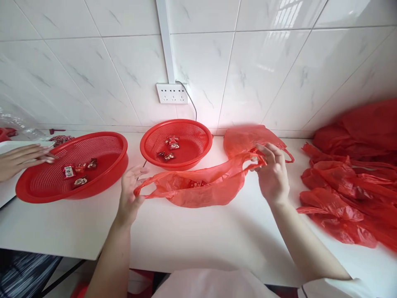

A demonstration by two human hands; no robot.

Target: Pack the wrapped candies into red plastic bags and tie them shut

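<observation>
A thin red plastic bag [204, 194] is stretched sideways between my two hands, with several wrapped candies [197, 183] showing inside its mouth. My left hand [132, 192] is closed on the bag's left handle. The right handle is gripped by my right hand [271, 171], fingers bent round it. Just behind the bag sits a round red basket [148, 149] with a few wrapped candies [173, 145] on its bottom. Another red plastic bag [245, 138] lies behind my right hand, against the wall.
A larger red basket [108, 178] with several candies tilts at left, touched by another person's hand [23, 159]. Red plastic bags [338, 194] are heaped at right. A power strip [172, 93] with a cable is on the tiled wall [204, 62].
</observation>
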